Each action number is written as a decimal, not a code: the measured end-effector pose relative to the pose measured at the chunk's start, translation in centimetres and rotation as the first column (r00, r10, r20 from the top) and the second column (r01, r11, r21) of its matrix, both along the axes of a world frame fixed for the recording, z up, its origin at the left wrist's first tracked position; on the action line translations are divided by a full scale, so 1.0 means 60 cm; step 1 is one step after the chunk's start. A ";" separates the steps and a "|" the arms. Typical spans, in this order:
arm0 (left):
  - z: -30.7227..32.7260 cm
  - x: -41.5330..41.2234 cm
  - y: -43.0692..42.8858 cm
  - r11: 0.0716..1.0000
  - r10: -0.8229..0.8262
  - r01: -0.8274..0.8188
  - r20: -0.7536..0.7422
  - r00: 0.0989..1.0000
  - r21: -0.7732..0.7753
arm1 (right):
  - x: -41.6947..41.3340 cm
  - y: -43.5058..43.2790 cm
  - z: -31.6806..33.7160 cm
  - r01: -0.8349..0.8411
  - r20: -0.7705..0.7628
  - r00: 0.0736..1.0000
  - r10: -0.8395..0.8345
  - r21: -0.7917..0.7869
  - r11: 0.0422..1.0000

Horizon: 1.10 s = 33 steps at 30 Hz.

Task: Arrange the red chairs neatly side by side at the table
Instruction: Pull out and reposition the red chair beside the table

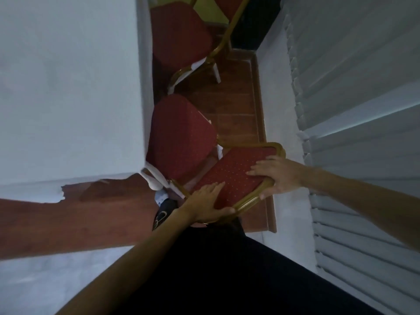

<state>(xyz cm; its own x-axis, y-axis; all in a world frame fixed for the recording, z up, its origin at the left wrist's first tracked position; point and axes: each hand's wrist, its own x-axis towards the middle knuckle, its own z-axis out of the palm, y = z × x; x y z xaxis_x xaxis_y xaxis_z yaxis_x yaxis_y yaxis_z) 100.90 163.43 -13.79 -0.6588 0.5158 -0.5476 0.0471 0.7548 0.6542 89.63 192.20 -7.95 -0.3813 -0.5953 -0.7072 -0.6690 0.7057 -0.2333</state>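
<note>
Head view: red chair [181, 137], stiff gilt-metal frame, padded back, probably moderately heavy, seat tucked against white-draped counter [68, 87], farther chair [179, 39] beyond; left hand [209, 201] and right hand [278, 176] clamped on backrest [236, 171] top, fingers [216, 187] flat on padding, thumbs hooked behind rail, judged soundest hold for shifting

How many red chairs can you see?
2. The near chair stands at the table corner, with the left hand and right hand gripping its backrest. The far chair stands beyond it along the table. More may be hidden past the top edge.
</note>
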 end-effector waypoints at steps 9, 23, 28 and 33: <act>-0.002 0.097 0.104 0.938 0.344 -0.345 -0.030 0.938 -0.035 | -0.009 0.059 -0.060 -0.308 -0.325 0.931 0.167 -0.453 0.837; 0.006 0.072 0.259 0.820 0.566 -0.569 -0.067 0.822 -0.057 | -0.080 0.150 -0.043 -0.505 -0.433 0.842 0.322 -0.422 0.752; -0.003 0.029 0.346 0.794 0.607 -0.608 -0.034 0.794 -0.020 | -0.139 0.213 -0.025 -0.552 -0.431 0.811 0.396 -0.341 0.761; 0.004 -0.009 0.415 0.758 0.651 -0.652 -0.048 0.757 0.006 | -0.192 0.261 -0.016 -0.448 -0.316 0.881 0.353 -0.313 0.838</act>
